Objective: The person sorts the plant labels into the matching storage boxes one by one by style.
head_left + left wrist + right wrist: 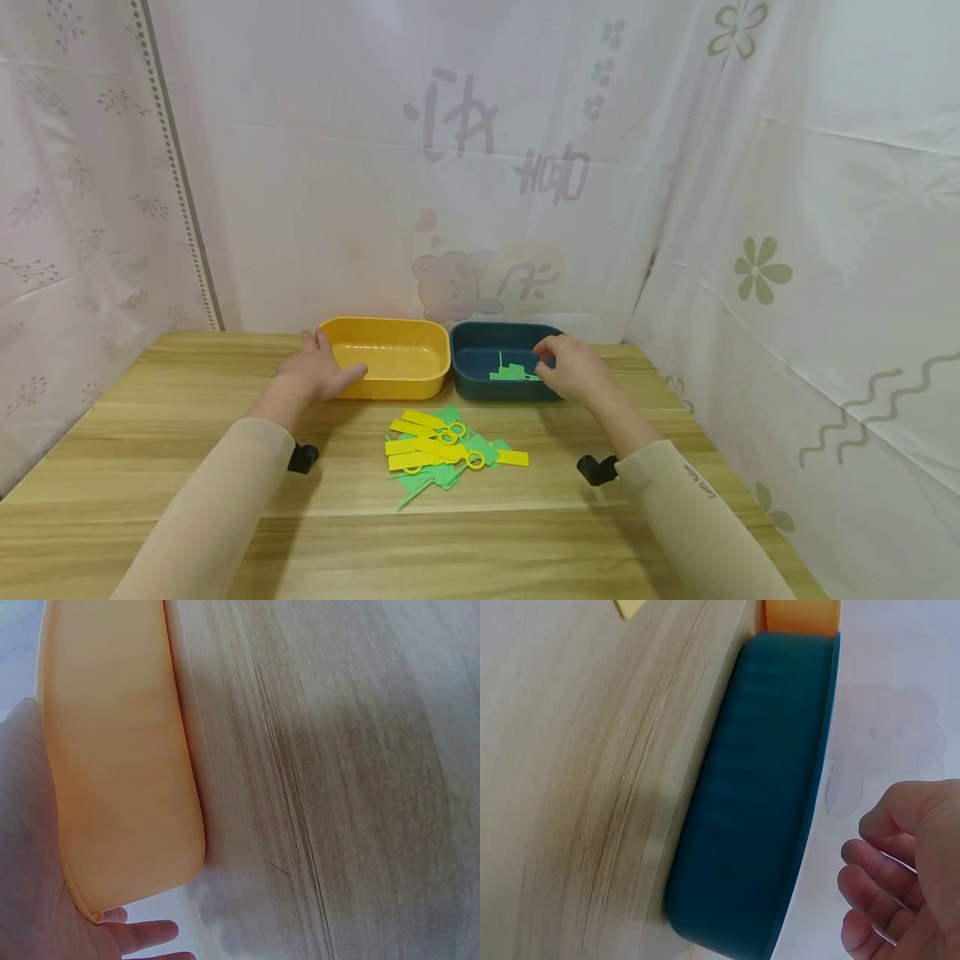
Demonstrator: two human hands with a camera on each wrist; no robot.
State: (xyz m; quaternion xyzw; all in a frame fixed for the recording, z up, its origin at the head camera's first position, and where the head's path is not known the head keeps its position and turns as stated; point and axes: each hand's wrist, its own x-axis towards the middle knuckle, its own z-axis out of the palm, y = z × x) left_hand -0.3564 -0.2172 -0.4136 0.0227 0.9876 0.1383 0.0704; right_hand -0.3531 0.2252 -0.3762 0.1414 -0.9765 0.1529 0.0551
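My left hand [313, 372] rests at the left corner of a yellow plastic box [442, 358], thumb over its near rim and fingers along the outer side. In the left wrist view, the fingers [150, 931] look fairly straight past the box's end. Over the right end of a dark blue box [480, 389] hovers my right hand [573, 367], its fingers loosely curled with nothing visible between them. Flat green pieces [512, 373] lie inside the blue box. Nearer to me, a pile mixes flat yellow pieces with ring ends [423, 447] and green flat pieces [438, 477].
The two boxes stand side by side at the back of the wooden table [360, 550]. Behind them hangs a pale printed curtain [315, 183], and another stretch of it closes off the right side. A black mount [596, 469] sits at each wrist.
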